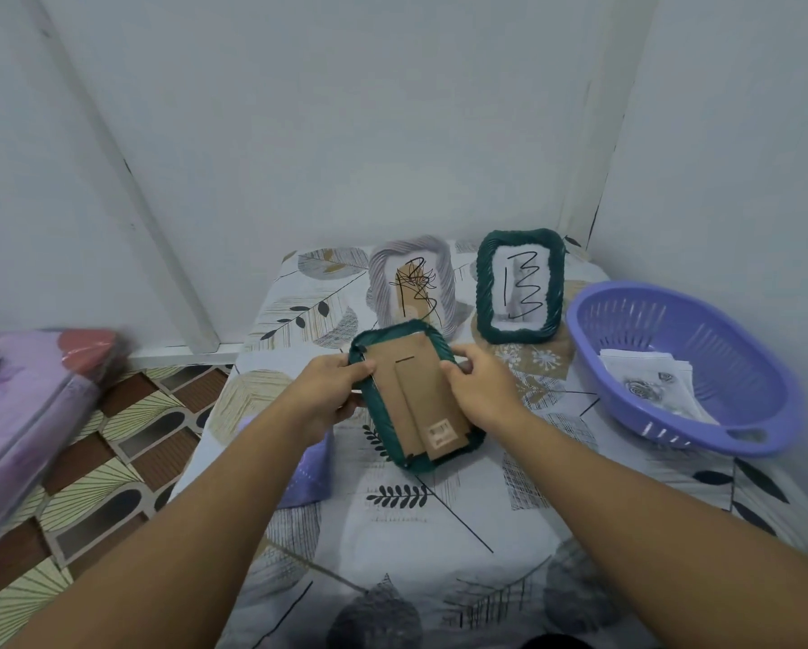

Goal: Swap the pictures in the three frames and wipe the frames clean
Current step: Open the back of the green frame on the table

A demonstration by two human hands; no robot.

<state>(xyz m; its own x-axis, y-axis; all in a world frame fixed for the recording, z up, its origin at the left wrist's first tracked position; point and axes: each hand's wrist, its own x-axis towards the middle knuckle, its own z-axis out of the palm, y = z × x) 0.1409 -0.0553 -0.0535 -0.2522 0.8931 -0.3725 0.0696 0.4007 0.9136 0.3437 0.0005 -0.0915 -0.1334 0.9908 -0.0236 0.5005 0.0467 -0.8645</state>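
1. Two hands grip the green frame (414, 400), face down, between them above the surface (439, 531).
2. Left hand (327, 391) fingers clasp its left edge; right hand (481, 391) fingers press the cardboard back (421, 391).
3. Long axis runs away from the person.

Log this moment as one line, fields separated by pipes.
step: opening frame back | left hand: grips green frame, face down | right hand: pinches cardboard backing | other two frames: upright, untouched

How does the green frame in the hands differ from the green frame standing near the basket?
The held green frame is turned back up, showing brown cardboard; the standing green frame faces forward, showing a scribbled picture. The left hand and right hand grip the first; nothing touches the second. Both have twisted green borders.
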